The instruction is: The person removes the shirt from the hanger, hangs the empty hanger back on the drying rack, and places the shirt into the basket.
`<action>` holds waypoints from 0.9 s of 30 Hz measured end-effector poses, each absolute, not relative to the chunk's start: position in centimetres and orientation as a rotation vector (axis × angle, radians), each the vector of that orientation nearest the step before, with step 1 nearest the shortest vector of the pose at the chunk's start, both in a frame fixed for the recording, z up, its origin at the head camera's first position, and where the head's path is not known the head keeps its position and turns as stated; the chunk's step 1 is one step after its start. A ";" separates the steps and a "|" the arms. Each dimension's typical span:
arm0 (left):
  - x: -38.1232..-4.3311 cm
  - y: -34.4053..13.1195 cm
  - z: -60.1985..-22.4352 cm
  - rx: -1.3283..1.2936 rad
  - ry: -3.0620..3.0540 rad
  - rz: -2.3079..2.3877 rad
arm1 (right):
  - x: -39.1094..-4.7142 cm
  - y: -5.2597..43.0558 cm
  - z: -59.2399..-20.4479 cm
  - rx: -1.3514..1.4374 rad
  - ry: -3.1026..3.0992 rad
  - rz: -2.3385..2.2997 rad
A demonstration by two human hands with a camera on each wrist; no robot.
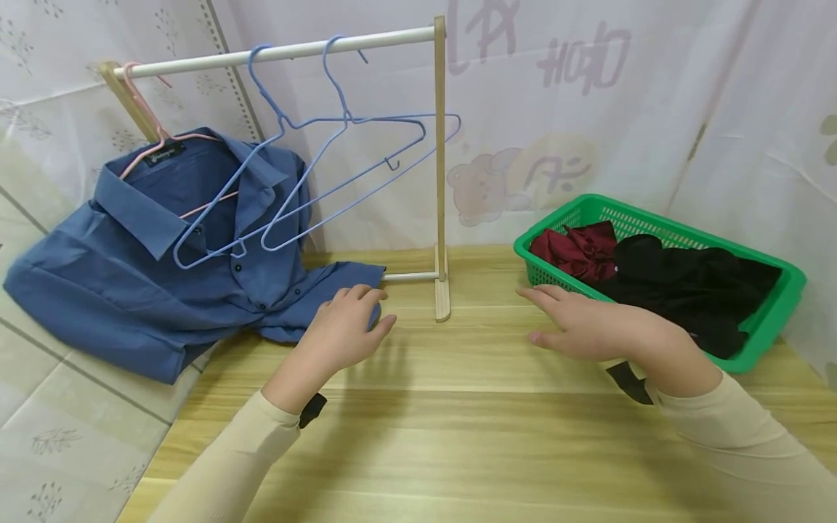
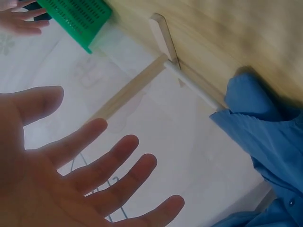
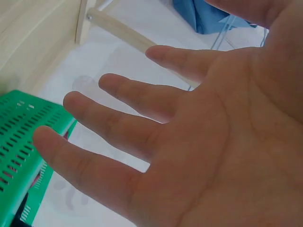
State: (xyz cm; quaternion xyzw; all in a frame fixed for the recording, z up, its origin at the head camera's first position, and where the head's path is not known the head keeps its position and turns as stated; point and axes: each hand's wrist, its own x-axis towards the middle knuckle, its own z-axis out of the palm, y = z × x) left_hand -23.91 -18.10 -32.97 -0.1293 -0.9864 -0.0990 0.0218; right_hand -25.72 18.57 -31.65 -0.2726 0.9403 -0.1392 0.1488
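My left hand [image 1: 349, 327] hovers above the table in front of the rack, fingers spread and holding nothing. Close behind it hangs the blue shirt [image 1: 216, 290], on a pink hanger [image 1: 145, 109] at the rack's left end; one sleeve trails on the wood. Two blue wire hangers [image 1: 307, 200] hang bare on the rail, to the right of the shirt. My right hand [image 1: 588, 323] is in the air at the near left side of the green basket [image 1: 660, 218], its palm bare in the right wrist view. Dark red cloth [image 1: 575, 250] and black cloth [image 1: 693, 283] lie crumpled inside the basket.
The rack has a white rail [image 1: 288, 51] and a wooden right post [image 1: 440, 160] whose foot stands on the wooden table [image 1: 458, 436]. A printed white curtain [image 1: 588, 109] closes off the back. The shirt's left part overhangs the table's left edge.
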 end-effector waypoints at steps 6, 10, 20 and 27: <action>-23.6 -18.0 -33.0 -0.397 -3.074 -0.347 | -26.1 17.9 -32.0 -0.801 2.697 -0.389; -23.4 -18.1 -33.1 -0.392 -3.080 -0.352 | -26.4 17.3 -32.0 -0.809 2.703 -0.395; -23.7 -19.2 -33.4 -0.361 -3.063 -0.366 | -28.2 15.5 -31.9 -0.795 2.770 -0.494; -24.2 -20.1 -32.8 -0.338 -3.051 -0.396 | -30.2 13.6 -31.3 -0.780 2.781 -0.594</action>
